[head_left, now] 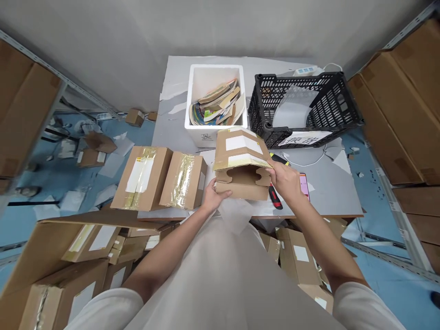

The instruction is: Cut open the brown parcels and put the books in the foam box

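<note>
A cardboard box (242, 143) with white labels and tape on its top sits between my two hands. Its near end gapes, with inner flaps cut in curves and a dark hollow inside. My left hand (215, 196) grips its lower left corner, thumb along the front. At the right edge my right hand (284, 178) is closed on the cardboard. Beside the box, partly under my right hand, lies a red and black tool (275, 198), perhaps a utility knife. A yellow and black object (279, 158) shows behind that hand. Near my right wrist lies a phone (304, 185) with a lit screen.
Two taped boxes, a larger one (142, 176) and a smaller one (184, 179), stand at the left. Behind are a white foam box (189, 107) of paper and cardboard pieces and a black crate (305, 137). More boxes (300, 252) lie below the table's front edge; shelves flank both sides.
</note>
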Motion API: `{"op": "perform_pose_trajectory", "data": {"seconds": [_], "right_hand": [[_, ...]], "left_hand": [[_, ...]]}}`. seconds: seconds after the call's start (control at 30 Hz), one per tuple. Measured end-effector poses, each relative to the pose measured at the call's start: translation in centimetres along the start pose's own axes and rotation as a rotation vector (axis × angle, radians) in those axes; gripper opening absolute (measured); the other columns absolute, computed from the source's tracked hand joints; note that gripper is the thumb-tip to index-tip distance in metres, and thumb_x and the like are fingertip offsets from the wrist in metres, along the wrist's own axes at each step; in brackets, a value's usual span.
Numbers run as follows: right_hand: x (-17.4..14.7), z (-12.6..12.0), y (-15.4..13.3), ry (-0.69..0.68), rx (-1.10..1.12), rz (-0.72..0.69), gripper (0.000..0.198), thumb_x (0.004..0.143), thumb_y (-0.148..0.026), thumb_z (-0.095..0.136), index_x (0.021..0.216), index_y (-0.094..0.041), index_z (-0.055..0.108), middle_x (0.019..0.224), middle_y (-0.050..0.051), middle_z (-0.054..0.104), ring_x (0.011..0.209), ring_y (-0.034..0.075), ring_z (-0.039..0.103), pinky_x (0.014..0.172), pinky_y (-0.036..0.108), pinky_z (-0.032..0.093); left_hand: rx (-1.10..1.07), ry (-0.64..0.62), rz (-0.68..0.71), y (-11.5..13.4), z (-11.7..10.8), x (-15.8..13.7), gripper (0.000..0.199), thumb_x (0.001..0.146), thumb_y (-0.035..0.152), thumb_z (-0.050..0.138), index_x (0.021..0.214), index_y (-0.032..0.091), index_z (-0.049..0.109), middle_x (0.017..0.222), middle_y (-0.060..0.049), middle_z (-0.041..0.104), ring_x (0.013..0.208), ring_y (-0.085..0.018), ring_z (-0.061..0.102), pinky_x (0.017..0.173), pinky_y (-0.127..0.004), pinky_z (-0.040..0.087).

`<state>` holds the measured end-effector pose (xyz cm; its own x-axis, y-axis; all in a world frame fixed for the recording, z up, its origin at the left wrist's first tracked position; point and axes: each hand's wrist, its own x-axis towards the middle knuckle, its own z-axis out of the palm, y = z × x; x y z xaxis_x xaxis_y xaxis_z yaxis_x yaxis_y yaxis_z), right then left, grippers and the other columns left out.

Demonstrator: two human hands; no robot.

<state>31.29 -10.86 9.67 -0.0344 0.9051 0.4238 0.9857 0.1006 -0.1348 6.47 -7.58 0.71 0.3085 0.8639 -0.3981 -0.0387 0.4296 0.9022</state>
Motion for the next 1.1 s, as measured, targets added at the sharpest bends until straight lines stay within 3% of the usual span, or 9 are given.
{"op": "perform_pose_trajectory", "data": {"seconds": [0.1, 0.27, 0.37, 0.47, 0.57, 0.7, 0.87, 1.03, 1.1], "right_hand": [[-1.0, 0.3, 0.1, 0.036, 0.089, 0.042, 0.042, 0.099, -0.042, 0.035, 0.107, -0.015, 0.066, 0.100, 0.011, 0.074, 0.081, 0.020, 0.068, 0.072, 0.029, 0.047], [-1.3, 0.6, 0.2, 0.098, 0.206, 0.139, 0.037, 0.097, -0.042, 0.041, 0.109, -0.017, 0.066, 0.106, 0.010, 0.073, 0.096, 0.021, 0.068, 0.085, 0.031, 0.049], [-0.6, 0.4, 0.5, 0.147, 0.194, 0.189, 0.037, 0.097, -0.043, 0.040, 0.100, -0.019, 0.068, 0.098, 0.008, 0.074, 0.088, 0.020, 0.068, 0.078, 0.029, 0.048], [0.5, 0.1, 0.3, 0.132, 0.103, 0.158, 0.039, 0.097, -0.046, 0.040, 0.087, -0.020, 0.068, 0.082, 0.006, 0.073, 0.073, 0.018, 0.064, 0.066, 0.027, 0.042], [1.3, -0.3, -1.0, 0.086, -0.003, -0.007, 0.042, 0.096, -0.048, 0.041, 0.078, -0.019, 0.065, 0.070, 0.005, 0.067, 0.064, 0.016, 0.057, 0.060, 0.027, 0.036], [2.0, -0.9, -3.2, 0.071, -0.080, -0.115, 0.041, 0.095, -0.048, 0.042, 0.077, -0.018, 0.063, 0.065, 0.005, 0.063, 0.061, 0.015, 0.052, 0.059, 0.028, 0.032], [1.9, -0.5, -4.3, -0.008, 0.201, -0.129, 0.030, 0.097, -0.034, 0.041, 0.107, -0.020, 0.065, 0.103, 0.011, 0.069, 0.087, 0.019, 0.061, 0.078, 0.031, 0.045], [-0.3, 1.5, -3.7, 0.001, 0.637, 0.045, 0.040, 0.085, -0.048, 0.057, 0.116, -0.023, 0.065, 0.128, 0.015, 0.055, 0.112, 0.029, 0.055, 0.094, 0.048, 0.046], [-1.8, 2.6, -3.1, 0.059, 0.760, 0.237, 0.045, 0.082, -0.056, 0.056, 0.112, -0.023, 0.067, 0.131, 0.014, 0.051, 0.115, 0.029, 0.053, 0.095, 0.048, 0.045]], "left_hand": [[0.009, 0.002, 0.037, -0.2, -0.3, 0.2, 0.054, 0.058, 0.040, 0.083, 0.100, 0.014, 0.062, 0.100, -0.010, 0.071, 0.089, -0.022, 0.068, 0.086, -0.040, 0.053], [0.086, -0.008, 0.132, 0.1, -0.3, 0.5, 0.048, 0.067, 0.045, 0.075, 0.102, 0.015, 0.061, 0.099, -0.009, 0.071, 0.088, -0.020, 0.067, 0.082, -0.036, 0.052], [0.287, -0.005, 0.214, 0.9, -0.5, 0.9, 0.044, 0.071, 0.047, 0.071, 0.101, 0.017, 0.059, 0.097, -0.008, 0.070, 0.087, -0.020, 0.066, 0.080, -0.034, 0.052], [0.643, 0.078, 0.176, 2.6, -0.7, 1.5, 0.060, 0.067, 0.052, 0.071, 0.112, 0.017, 0.054, 0.098, -0.009, 0.068, 0.086, -0.024, 0.066, 0.077, -0.036, 0.050], [0.942, 0.190, 0.092, 5.0, -0.8, 1.9, 0.093, 0.057, 0.065, 0.073, 0.129, 0.015, 0.041, 0.110, -0.016, 0.064, 0.099, -0.032, 0.064, 0.079, -0.039, 0.049], [1.089, 0.388, 0.106, 8.3, -0.8, 2.2, 0.108, 0.051, 0.071, 0.072, 0.133, 0.010, 0.036, 0.108, -0.020, 0.064, 0.104, -0.039, 0.061, 0.081, -0.042, 0.047], [0.754, 0.399, 0.214, 8.7, -1.8, 3.2, 0.033, 0.078, 0.048, 0.054, 0.090, 0.018, 0.060, 0.080, -0.010, 0.065, 0.088, -0.031, 0.064, 0.075, -0.038, 0.047], [0.089, 0.365, 0.170, 5.3, -2.8, 4.0, 0.023, 0.071, 0.036, 0.054, 0.054, 0.022, 0.047, 0.046, 0.002, 0.045, 0.048, -0.015, 0.049, 0.048, -0.027, 0.039], [-0.015, 0.373, 0.133, 4.2, -3.1, 3.9, 0.025, 0.063, 0.032, 0.057, 0.047, 0.023, 0.040, 0.039, 0.004, 0.037, 0.040, -0.011, 0.038, 0.041, -0.025, 0.032]]}}
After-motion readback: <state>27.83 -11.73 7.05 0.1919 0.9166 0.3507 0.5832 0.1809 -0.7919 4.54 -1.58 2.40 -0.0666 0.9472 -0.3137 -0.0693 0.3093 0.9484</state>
